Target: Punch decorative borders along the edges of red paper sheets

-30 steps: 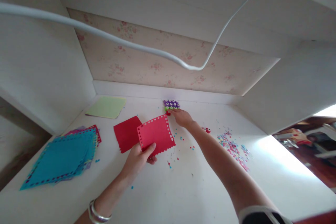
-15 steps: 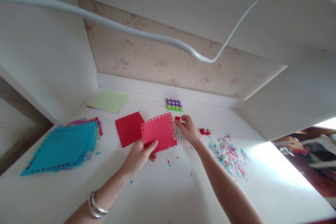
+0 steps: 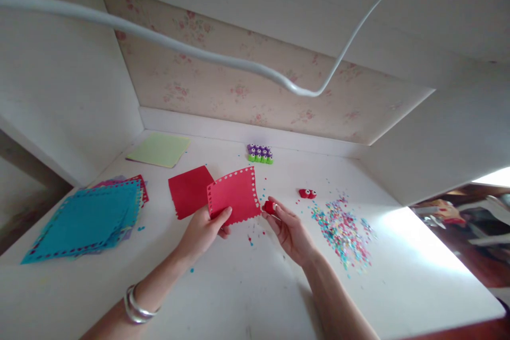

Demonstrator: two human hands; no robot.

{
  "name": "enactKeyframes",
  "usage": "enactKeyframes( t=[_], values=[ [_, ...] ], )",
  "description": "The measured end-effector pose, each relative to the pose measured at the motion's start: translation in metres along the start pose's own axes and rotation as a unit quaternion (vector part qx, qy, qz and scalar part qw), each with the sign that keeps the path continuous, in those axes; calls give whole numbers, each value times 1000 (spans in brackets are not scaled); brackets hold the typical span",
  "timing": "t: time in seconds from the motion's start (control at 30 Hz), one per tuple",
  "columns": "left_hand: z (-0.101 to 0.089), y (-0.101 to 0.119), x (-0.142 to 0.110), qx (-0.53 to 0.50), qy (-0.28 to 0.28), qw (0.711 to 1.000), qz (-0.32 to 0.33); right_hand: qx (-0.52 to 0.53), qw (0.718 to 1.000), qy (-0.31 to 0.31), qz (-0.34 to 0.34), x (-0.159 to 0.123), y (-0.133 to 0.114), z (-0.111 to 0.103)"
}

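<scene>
My left hand [image 3: 207, 228] pinches a red sheet of paper [image 3: 236, 195] by its lower left, thumb on top. Small punched shapes run along its left, top and right edges, and its bottom edge looks notched. Between the thumb and fingers of my right hand [image 3: 289, 228] is a small red paper punch [image 3: 270, 207], close beside the sheet's lower right corner. Whether it touches the paper I cannot tell. Partly behind the held sheet, a darker red sheet [image 3: 189, 191] lies on the white table [image 3: 223, 297].
Two red punches [image 3: 307, 193] lie right of my hand, near a heap of coloured confetti [image 3: 345, 231]. Purple and green punches [image 3: 260, 154] stand in rows at the back. Blue punched sheets [image 3: 85, 218] are stacked at left, pale green paper [image 3: 159, 150] behind them. A white cable [image 3: 191, 50] crosses above.
My right hand has come down from the sheet's upper right to its lower right corner with the red punch, turning at the wrist. My left hand still holds the sheet.
</scene>
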State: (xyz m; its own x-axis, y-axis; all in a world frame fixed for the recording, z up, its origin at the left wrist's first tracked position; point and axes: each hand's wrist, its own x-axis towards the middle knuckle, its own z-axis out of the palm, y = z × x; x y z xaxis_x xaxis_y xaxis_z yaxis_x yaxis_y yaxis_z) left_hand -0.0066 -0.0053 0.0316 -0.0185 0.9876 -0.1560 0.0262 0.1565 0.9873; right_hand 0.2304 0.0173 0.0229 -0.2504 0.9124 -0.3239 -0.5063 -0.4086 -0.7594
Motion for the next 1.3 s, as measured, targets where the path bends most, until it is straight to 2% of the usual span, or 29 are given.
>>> enactKeyframes(
  t=[0.27, 0.43, 0.6, 0.7, 1.0, 1.3],
  values=[
    [1, -3, -2, 28, -20, 999, 9, -69, 997, -20, -14, -5, 4, 7],
    [1, 1, -3, 54, -16, 998, 19, -103, 994, -28, -23, -6, 7, 4],
    [-1, 1, -5, 74, -24, 996, 44, -194, 979, -23, -51, -5, 10, 0],
    [-2, 0, -5, 93, -30, 994, 51, -224, 972, -44, -58, -5, 11, -1],
    [0, -2, -6, 114, -50, 991, 50, -190, 977, -92, -24, -9, 8, 9],
    [2, -2, -6, 75, -52, 995, 29, -145, 986, -88, 2, -10, 12, 11]
  ],
)
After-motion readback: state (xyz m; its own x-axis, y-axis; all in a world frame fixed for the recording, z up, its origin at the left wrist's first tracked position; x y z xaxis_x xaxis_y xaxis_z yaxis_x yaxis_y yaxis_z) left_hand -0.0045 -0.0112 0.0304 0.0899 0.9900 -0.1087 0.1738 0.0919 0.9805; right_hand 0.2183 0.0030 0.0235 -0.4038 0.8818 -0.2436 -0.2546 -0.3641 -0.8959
